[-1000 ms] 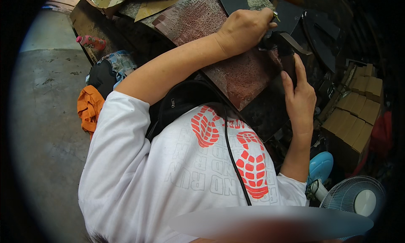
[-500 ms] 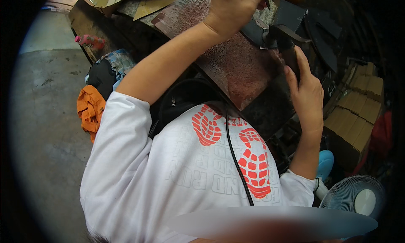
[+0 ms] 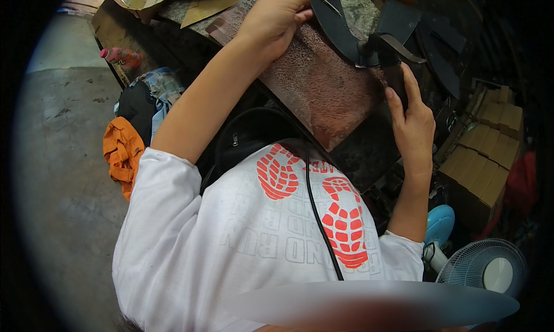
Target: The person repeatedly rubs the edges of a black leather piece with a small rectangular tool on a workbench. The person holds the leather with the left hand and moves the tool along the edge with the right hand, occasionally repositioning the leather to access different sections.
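Black strip point(image 3: 330, 33) | curved over board point(image 3: 323, 101), far side | left hand point(image 3: 271, 23) pinching thin rod point(image 3: 331, 6) | right hand point(image 3: 414, 124) pinching dark piece point(image 3: 394, 78), thumb against forefinger side | seems underway, remainder unclear

shirt point(image 3: 173, 245): white | sleeves point(image 3: 158, 193): short | prints point(image 3: 344, 222): red shoe soles | cord point(image 3: 312, 196): black | hands point(image 3: 414, 124): bare

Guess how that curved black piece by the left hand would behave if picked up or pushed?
The curved black piece looks thin, so it is probably light for its size. Its smooth, unwrinkled outline suggests it would bend a little rather than flop like cloth. Being flat and broad, it would likely slide, not roll, when pushed.
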Motion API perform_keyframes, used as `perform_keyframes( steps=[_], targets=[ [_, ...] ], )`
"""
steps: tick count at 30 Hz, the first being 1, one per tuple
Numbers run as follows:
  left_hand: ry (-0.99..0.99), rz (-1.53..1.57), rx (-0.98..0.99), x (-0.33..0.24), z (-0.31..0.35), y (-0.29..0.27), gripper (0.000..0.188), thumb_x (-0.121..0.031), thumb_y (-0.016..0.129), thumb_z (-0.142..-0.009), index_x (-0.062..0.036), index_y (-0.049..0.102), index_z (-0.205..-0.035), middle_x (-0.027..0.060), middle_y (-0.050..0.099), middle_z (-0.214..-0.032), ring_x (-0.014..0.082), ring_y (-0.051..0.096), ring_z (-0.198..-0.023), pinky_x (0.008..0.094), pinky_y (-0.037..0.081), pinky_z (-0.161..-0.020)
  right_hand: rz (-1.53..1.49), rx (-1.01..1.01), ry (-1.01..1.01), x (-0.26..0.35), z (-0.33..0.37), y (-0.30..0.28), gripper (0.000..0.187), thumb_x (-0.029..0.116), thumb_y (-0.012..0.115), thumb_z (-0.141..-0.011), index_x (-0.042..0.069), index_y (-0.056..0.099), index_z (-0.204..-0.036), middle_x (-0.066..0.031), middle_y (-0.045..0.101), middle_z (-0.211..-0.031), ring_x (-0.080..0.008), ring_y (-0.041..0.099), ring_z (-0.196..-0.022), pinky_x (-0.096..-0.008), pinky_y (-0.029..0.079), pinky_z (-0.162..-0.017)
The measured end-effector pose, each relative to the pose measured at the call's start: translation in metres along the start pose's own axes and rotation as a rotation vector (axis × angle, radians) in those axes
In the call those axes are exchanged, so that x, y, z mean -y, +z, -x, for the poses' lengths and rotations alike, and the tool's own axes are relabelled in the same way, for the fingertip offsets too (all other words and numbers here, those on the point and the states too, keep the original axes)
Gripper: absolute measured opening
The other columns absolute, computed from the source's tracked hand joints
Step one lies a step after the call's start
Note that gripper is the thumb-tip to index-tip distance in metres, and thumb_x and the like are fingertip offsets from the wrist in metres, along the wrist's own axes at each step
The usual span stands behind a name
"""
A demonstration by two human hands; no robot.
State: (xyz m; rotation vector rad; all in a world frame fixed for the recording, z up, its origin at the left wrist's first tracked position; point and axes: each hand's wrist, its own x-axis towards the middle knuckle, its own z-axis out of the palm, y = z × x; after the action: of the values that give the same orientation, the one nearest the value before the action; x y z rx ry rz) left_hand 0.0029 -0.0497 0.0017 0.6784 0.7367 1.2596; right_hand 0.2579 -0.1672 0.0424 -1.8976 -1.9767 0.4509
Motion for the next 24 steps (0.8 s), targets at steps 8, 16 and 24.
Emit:
perform_keyframes(
  steps=[8, 16, 24],
  targets=[
    [0.161, -0.902, 0.177, -0.005, -0.031, -0.002, 0.018, -0.016, 0.065, -0.094, 0.0011, 0.069, -0.097, -0.0013, 0.064, -0.079, 0.0065, 0.055, -0.07, 0.0248, 0.044, -0.063, -0.134, 0.025, 0.091, -0.003, 0.01, -0.013, 0.049, 0.034, 0.062, -0.097, 0.023, 0.052, -0.143, -0.0182, 0.072, -0.106, -0.0343, 0.072, -0.093, -0.0383, 0.055, -0.079],
    [0.975, -0.962, -0.567, -0.014, -0.038, 0.051, 0.017, -0.015, 0.07, -0.091, 0.0018, 0.069, -0.092, 0.0001, 0.065, -0.077, 0.0099, 0.058, -0.069, 0.0265, 0.048, -0.067, -0.108, 0.037, 0.05, 0.003, 0.003, -0.003, 0.05, 0.033, 0.063, -0.097, 0.022, 0.051, -0.144, -0.0186, 0.072, -0.104, -0.0343, 0.073, -0.091, -0.0386, 0.055, -0.078],
    [0.193, -0.735, 0.19, 0.007, 0.0, 0.015, 0.012, -0.009, 0.067, -0.094, 0.0028, 0.066, -0.094, 0.0055, 0.07, -0.079, 0.0089, 0.064, -0.07, 0.0251, 0.053, -0.066, -0.115, 0.046, 0.081, -0.003, 0.008, 0.0, 0.05, 0.034, 0.061, -0.098, 0.021, 0.049, -0.145, -0.0186, 0.072, -0.102, -0.035, 0.073, -0.09, -0.0387, 0.055, -0.077]
  ],
)
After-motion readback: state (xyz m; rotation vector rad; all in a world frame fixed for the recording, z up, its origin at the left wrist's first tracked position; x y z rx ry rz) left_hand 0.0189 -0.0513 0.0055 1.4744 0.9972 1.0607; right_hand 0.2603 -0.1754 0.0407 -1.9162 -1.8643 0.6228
